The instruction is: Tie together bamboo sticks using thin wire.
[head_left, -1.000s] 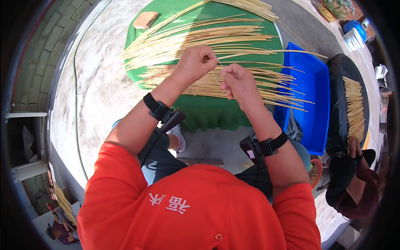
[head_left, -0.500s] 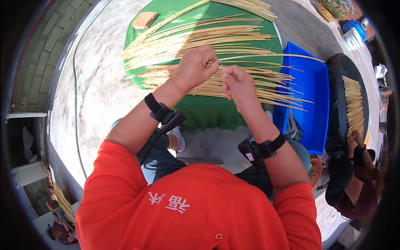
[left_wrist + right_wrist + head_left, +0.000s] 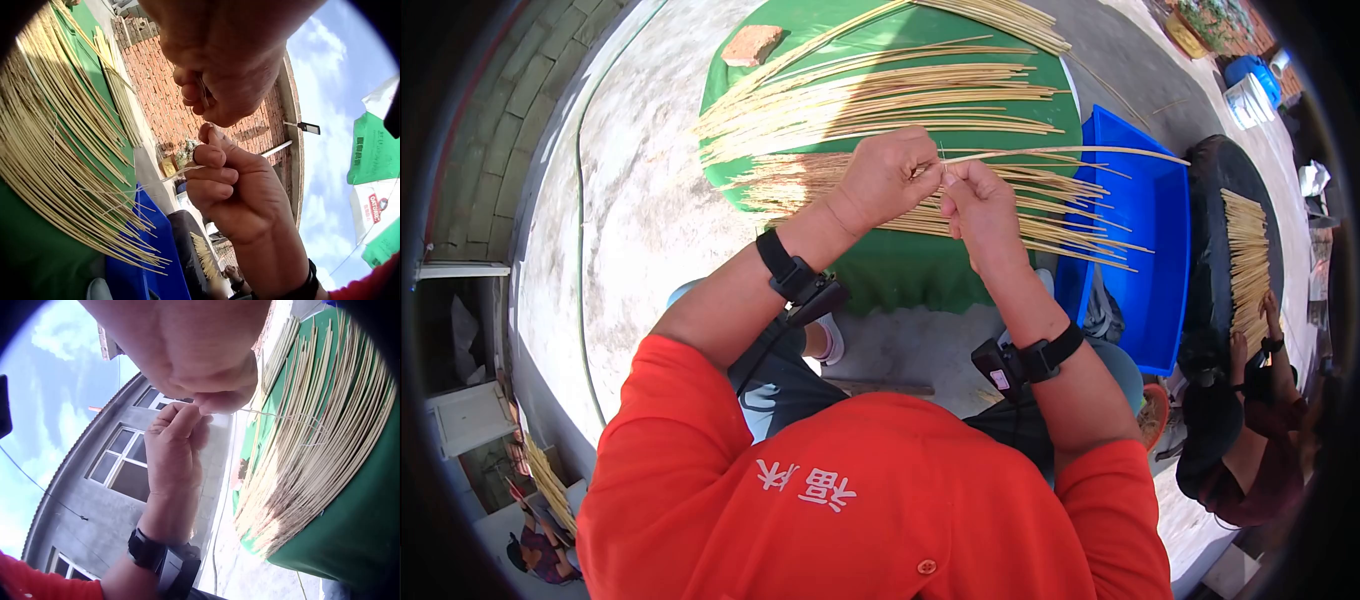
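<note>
Both hands meet close over the near bundle of straw-coloured stalks (image 3: 1040,200), fingertips almost touching in the head view. My left hand (image 3: 888,178) has its fingers curled and pinches a thin white string at the fingertips. My right hand (image 3: 985,215) also pinches the string, thumb against curled fingers. A loose length of the white string (image 3: 181,172) trails from the right hand across the stalks in the left wrist view; the right wrist view shows the string (image 3: 281,416) too. One long stalk (image 3: 1090,150) reaches rightward from the left fingertips.
Stalks lie in rows on a green-covered table (image 3: 880,270), with a brick (image 3: 752,45) at its far left. A blue bin (image 3: 1145,240) stands to the right. Beyond it, another person (image 3: 1250,430) works at a dark table (image 3: 1215,250) with more stalks.
Both hands have come closer together and moved slightly toward me and right. The long stalk has shifted with them. The person on the right has moved their hands.
</note>
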`<state>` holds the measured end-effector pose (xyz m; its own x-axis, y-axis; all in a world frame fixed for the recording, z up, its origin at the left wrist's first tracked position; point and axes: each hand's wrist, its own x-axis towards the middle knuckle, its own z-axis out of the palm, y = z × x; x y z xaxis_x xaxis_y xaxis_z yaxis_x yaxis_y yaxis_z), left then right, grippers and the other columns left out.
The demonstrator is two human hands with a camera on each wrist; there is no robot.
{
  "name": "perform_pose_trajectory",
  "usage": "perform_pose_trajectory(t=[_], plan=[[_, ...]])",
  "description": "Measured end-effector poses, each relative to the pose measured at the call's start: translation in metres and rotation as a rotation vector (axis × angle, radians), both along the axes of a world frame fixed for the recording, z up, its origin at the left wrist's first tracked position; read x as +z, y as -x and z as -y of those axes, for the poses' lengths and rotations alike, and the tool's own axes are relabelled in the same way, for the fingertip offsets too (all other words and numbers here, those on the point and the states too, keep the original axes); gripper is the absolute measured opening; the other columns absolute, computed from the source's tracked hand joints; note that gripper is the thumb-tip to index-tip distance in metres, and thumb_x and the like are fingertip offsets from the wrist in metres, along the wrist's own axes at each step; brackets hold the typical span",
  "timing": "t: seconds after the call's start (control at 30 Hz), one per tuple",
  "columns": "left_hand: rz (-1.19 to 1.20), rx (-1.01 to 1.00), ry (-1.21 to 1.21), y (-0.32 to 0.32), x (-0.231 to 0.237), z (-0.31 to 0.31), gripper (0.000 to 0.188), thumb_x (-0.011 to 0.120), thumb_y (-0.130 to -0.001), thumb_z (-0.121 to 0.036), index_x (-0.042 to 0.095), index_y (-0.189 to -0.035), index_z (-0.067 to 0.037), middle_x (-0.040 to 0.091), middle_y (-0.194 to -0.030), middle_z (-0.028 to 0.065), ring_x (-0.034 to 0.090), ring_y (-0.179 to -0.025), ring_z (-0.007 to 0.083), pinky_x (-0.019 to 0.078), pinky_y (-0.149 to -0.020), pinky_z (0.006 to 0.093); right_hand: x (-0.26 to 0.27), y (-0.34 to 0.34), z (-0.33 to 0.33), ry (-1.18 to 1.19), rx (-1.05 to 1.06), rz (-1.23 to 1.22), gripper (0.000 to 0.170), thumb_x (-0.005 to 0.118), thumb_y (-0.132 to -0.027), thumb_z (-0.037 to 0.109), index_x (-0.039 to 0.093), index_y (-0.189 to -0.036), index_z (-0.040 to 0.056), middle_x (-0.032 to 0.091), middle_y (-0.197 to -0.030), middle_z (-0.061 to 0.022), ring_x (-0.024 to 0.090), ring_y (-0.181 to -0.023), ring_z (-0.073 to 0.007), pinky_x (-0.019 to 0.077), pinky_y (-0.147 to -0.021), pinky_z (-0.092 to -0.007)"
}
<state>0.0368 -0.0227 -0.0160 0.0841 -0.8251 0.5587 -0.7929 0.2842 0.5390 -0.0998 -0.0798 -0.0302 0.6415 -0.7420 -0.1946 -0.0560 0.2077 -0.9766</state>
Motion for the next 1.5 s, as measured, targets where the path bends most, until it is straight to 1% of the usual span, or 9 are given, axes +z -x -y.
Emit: perform_pose_trajectory(t=[0.47,0.57,0.67,0.8,0.9,1.03,1.23,1.43,1.5], plan=[[0.033,-0.01,0.024,0.004,0.003,-0.005,0.006,0.059,-0.072,-0.003,0.054,-0.071,-0.003,0.049,-0.066,0.0091,0.052,-0.059,0.0264,0.0415,-0.05,0.0333,0.013,0.004,0.007,-0.195,-0.021,0.221,0.012,0.053,-0.086,0.011,0.054,-0.085,-0.0013,0.054,-0.064,-0.0061,0.048,-0.046,-0.0095,0.0403,-0.039,-0.0214],[0.083,0.047,0.062,-0.001,0.006,-0.002,0.006,0.06,-0.073,-0.003,0.055,-0.073,-0.003,0.05,-0.067,0.0089,0.053,-0.061,0.0268,0.0426,-0.052,0.0337,0.038,0.01,0.02,-0.16,0.097,-0.039,0.012,0.054,-0.084,0.011,0.056,-0.087,-0.0002,0.056,-0.066,-0.0082,0.052,-0.048,-0.0132,0.0436,-0.043,-0.026],[0.167,0.095,0.064,-0.007,0.004,-0.001,0.006,0.061,-0.073,-0.004,0.055,-0.074,-0.003,0.051,-0.068,0.0086,0.054,-0.063,0.0266,0.0432,-0.053,0.034,0.038,0.02,0.032,1.062,-0.061,-0.313,0.014,0.061,-0.074,0.011,0.061,-0.085,0.0034,0.056,-0.07,-0.0106,0.057,-0.063,-0.0262,0.0464,-0.062,-0.0353],[0.263,0.072,0.022,0.001,0.002,-0.002,0.007,0.062,-0.073,-0.004,0.055,-0.074,-0.004,0.051,-0.07,0.0078,0.054,-0.062,0.0261,0.0432,-0.053,0.0339,0.041,0.009,0.034,1.49,-0.233,-0.122,0.013,0.066,-0.067,0.008,0.061,-0.077,0.0026,0.056,-0.069,-0.0092,0.057,-0.067,-0.0271,0.0458,-0.063,-0.037],[0.237,0.054,0.035,0.005,0.007,0.0,0.007,0.062,-0.073,-0.004,0.056,-0.075,-0.005,0.051,-0.07,0.0072,0.054,-0.062,0.0259,0.043,-0.053,0.0337,0.026,0.005,0.037,1.002,0.076,-0.165,0.014,0.065,-0.072,0.004,0.061,-0.086,0.0019,0.061,-0.079,-0.0074,0.059,-0.071,-0.017,0.0464,-0.064,-0.0284],[0.286,0.053,0.043,-0.001,0.009,0.004,0.007,0.062,-0.072,-0.004,0.056,-0.075,-0.005,0.051,-0.07,0.0069,0.053,-0.061,0.0258,0.0431,-0.053,0.0335,0.009,-0.006,0.05,0.669,0.099,-0.083,0.01,0.065,-0.069,0.011,0.06,-0.077,0.0058,0.059,-0.07,-0.0083,0.055,-0.061,-0.0242,0.0441,-0.057,-0.0319],[0.157,0.016,0.068,-0.013,0.013,0.015,0.01,0.064,-0.069,-0.002,0.057,-0.076,-0.004,0.052,-0.07,0.0076,0.053,-0.062,0.026,0.0429,-0.053,0.0316,0.016,-0.021,0.044,0.959,-0.099,-0.005,0.008,0.062,-0.072,0.012,0.057,-0.07,0.0064,0.058,-0.069,-0.0072,0.055,-0.062,-0.0233,0.0437,-0.057,-0.0312],[0.233,-0.065,-0.065,-0.036,0.011,0.036,0.007,0.061,-0.071,-0.005,0.054,-0.072,-0.005,0.052,-0.069,0.0065,0.053,-0.062,0.026,0.0426,-0.053,0.0337,0.008,-0.029,0.044,0.862,-0.23,0.046,0.006,0.06,-0.075,0.01,0.055,-0.074,0.0059,0.058,-0.074,-0.0061,0.057,-0.067,-0.0214,0.0444,-0.059,-0.0317],[0.556,-0.175,-0.297,-0.045,-0.007,0.041,0.006,0.059,-0.071,-0.006,0.053,-0.069,-0.007,0.053,-0.071,0.005,0.054,-0.063,0.0262,0.0435,-0.053,0.0347,0.023,-0.028,0.055,0.869,-0.274,0.125,0.006,0.057,-0.078,0.009,0.052,-0.076,0.0044,0.058,-0.074,-0.0067,0.058,-0.067,-0.0197,0.0455,-0.059,-0.0306]])
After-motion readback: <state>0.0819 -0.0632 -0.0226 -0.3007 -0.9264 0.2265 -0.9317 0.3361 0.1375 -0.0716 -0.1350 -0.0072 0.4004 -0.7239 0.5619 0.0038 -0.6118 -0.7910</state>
